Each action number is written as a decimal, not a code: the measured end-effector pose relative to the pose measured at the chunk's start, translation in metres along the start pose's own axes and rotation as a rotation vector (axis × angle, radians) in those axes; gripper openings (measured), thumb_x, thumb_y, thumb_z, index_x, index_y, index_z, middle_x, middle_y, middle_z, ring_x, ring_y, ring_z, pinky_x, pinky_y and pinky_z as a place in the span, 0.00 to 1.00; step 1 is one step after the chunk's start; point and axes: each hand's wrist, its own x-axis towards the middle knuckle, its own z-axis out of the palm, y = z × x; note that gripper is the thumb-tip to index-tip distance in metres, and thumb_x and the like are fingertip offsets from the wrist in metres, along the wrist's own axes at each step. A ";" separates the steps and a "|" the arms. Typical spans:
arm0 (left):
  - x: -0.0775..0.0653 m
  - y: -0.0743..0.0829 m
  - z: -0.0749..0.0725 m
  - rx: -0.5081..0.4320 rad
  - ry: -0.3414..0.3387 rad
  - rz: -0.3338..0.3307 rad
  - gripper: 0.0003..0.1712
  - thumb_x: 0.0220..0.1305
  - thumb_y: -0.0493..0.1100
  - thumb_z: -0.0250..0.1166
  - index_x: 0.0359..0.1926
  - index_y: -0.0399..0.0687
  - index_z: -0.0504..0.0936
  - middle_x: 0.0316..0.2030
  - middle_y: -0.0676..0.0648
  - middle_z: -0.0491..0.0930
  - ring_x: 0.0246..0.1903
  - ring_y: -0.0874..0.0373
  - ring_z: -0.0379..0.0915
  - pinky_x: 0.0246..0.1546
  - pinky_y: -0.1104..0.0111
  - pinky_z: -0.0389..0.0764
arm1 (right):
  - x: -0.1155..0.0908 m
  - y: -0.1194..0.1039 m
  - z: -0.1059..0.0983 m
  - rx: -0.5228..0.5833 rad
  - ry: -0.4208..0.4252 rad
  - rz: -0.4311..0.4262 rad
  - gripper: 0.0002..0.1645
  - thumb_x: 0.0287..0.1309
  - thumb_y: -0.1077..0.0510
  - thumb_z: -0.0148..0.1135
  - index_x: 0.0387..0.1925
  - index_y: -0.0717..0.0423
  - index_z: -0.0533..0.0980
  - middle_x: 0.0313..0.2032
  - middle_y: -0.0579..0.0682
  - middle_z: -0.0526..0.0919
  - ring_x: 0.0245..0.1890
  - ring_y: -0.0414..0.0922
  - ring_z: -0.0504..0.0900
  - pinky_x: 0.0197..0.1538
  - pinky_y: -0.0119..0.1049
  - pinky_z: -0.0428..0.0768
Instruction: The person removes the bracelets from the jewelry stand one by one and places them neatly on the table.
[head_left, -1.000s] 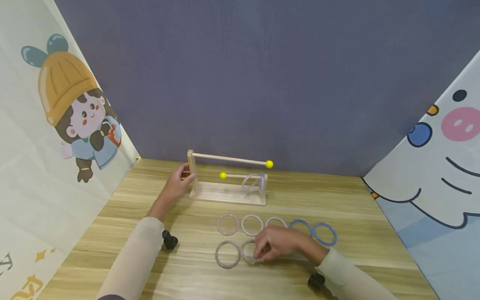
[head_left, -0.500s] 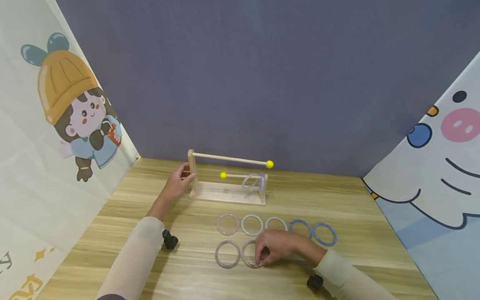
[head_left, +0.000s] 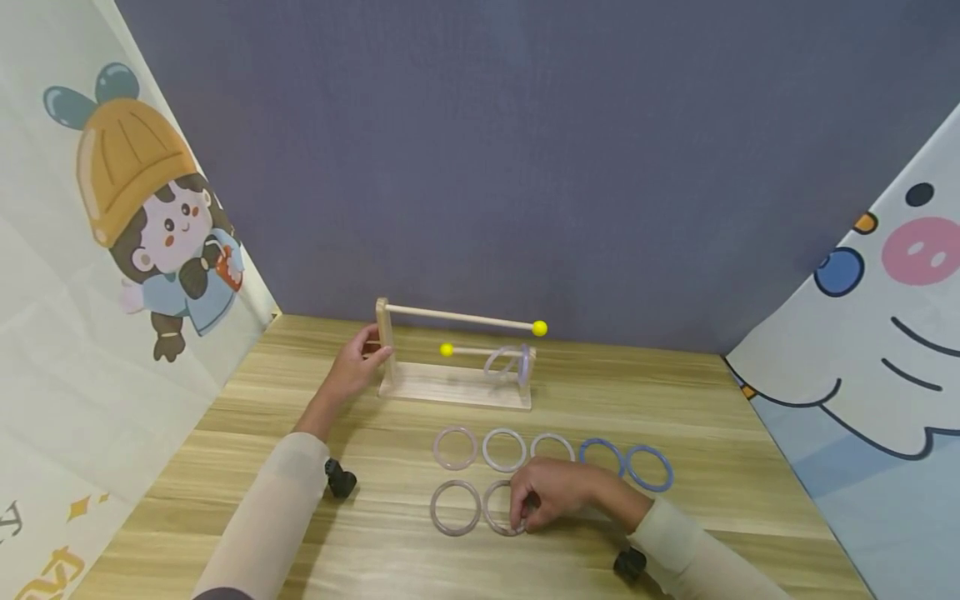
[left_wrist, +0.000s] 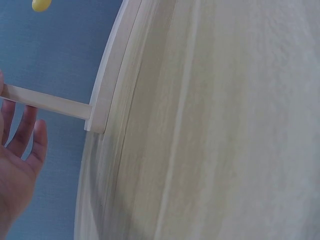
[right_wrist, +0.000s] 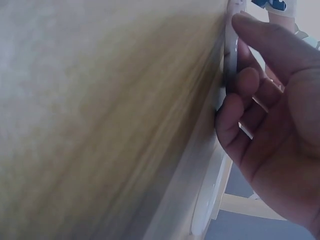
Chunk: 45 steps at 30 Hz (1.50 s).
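Observation:
A wooden stand [head_left: 457, 390] has two horizontal rods tipped with yellow balls. My left hand [head_left: 357, 363] grips its left upright, thumb in front and fingers behind; in the left wrist view the fingers [left_wrist: 26, 131] show past the post [left_wrist: 50, 101]. Two pale purple rings [head_left: 523, 367] hang on the lower rod near the right upright. At the front, my right hand [head_left: 551, 493] pinches the right edge of a greyish-mauve ring [head_left: 490, 511] lying at the table surface. In the right wrist view that ring [right_wrist: 230, 47] is seen edge-on by the thumb.
Beside the pinched ring lies another mauve ring [head_left: 432, 510]. Behind them runs a row: a pinkish ring [head_left: 436, 450], a white ring [head_left: 485, 450], another whitish ring [head_left: 552, 436] and two blue rings [head_left: 649, 487], partly behind the right hand. A dark backdrop [head_left: 480, 167] stands behind the table.
The right hand has shifted slightly right, and the ring at its fingertips has settled flatter beside the other mauve ring. The left hand and the stand have not moved.

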 end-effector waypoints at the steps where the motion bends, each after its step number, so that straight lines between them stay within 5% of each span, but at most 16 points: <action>1: 0.000 0.000 0.000 0.003 0.003 -0.001 0.29 0.75 0.45 0.61 0.70 0.39 0.68 0.56 0.32 0.78 0.55 0.40 0.77 0.47 0.68 0.81 | 0.000 0.000 0.000 0.005 0.000 0.000 0.11 0.49 0.63 0.74 0.35 0.45 0.89 0.30 0.39 0.84 0.31 0.21 0.72 0.36 0.15 0.75; 12: -0.001 -0.001 0.002 0.000 0.006 0.010 0.28 0.75 0.47 0.61 0.69 0.41 0.69 0.55 0.32 0.79 0.55 0.40 0.78 0.48 0.65 0.82 | -0.006 0.006 -0.004 0.123 0.059 0.006 0.09 0.55 0.65 0.70 0.35 0.48 0.88 0.31 0.41 0.85 0.32 0.21 0.72 0.36 0.19 0.80; 19: 0.001 0.000 0.000 0.003 0.000 -0.005 0.29 0.76 0.48 0.60 0.70 0.41 0.68 0.57 0.32 0.78 0.57 0.39 0.77 0.51 0.61 0.82 | -0.007 0.004 -0.024 0.154 0.275 0.063 0.08 0.60 0.65 0.67 0.35 0.51 0.87 0.30 0.43 0.87 0.28 0.24 0.75 0.31 0.24 0.81; 28: 0.000 0.001 0.002 0.000 0.019 0.005 0.28 0.75 0.46 0.61 0.70 0.39 0.68 0.55 0.32 0.79 0.54 0.41 0.78 0.46 0.71 0.82 | 0.010 0.005 -0.040 0.240 0.605 0.302 0.12 0.66 0.60 0.65 0.48 0.60 0.83 0.41 0.54 0.89 0.28 0.33 0.79 0.29 0.27 0.79; 40: -0.002 0.002 0.003 -0.013 0.011 0.009 0.28 0.75 0.46 0.61 0.70 0.40 0.68 0.55 0.32 0.79 0.55 0.39 0.78 0.47 0.66 0.83 | 0.036 0.010 -0.051 0.409 0.837 0.468 0.23 0.66 0.60 0.65 0.60 0.62 0.77 0.53 0.63 0.85 0.30 0.44 0.85 0.32 0.36 0.85; 45: -0.002 0.003 0.002 -0.011 0.009 0.009 0.29 0.75 0.47 0.61 0.70 0.40 0.68 0.55 0.32 0.79 0.55 0.38 0.78 0.48 0.62 0.83 | 0.043 0.012 -0.053 0.473 0.872 0.509 0.27 0.67 0.58 0.64 0.65 0.60 0.74 0.60 0.60 0.82 0.29 0.40 0.85 0.22 0.33 0.80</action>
